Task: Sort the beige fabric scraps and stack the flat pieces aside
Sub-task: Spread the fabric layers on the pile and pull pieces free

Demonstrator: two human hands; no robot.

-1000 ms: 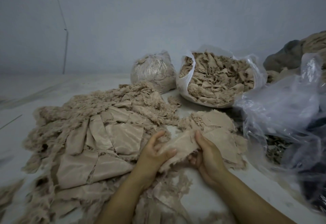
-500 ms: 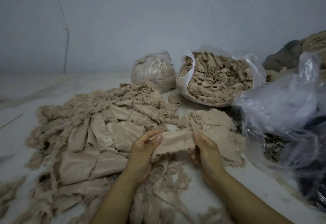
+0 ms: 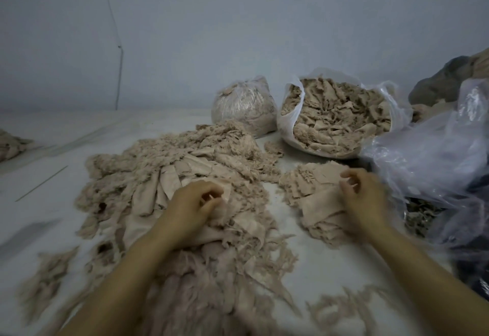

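Head view is showing your right hand (image 3: 363, 198) curling its fingers over the top piece of the small flat stack (image 3: 321, 190); whether those fingers are pinching cloth or only pressing it down is lost in the motion blur, so you cannot call that grip either way. Your left hand (image 3: 194, 207) is reaching into the big loose pile (image 3: 185, 177), its fingers bent around a fold of beige cloth near the pile's middle, apparently gathering a scrap, though the blur is again hiding how firm the hold is. A strip of bare pale floor (image 3: 280, 219) is separating the two heaps, with the stack lying to the right of the pile and directly under your right hand. That is the relation the next move is turning on: any flat piece lifted by the left hand is going to have to travel rightward across that gap, and the right hand is the nearer one to receive and square it. Further out, an open white bag (image 3: 336, 118) full of scraps and a tied clear bag (image 3: 243, 108) are standing against the wall, and crumpled clear plastic (image 3: 436, 155) is crowding the stack's right side.
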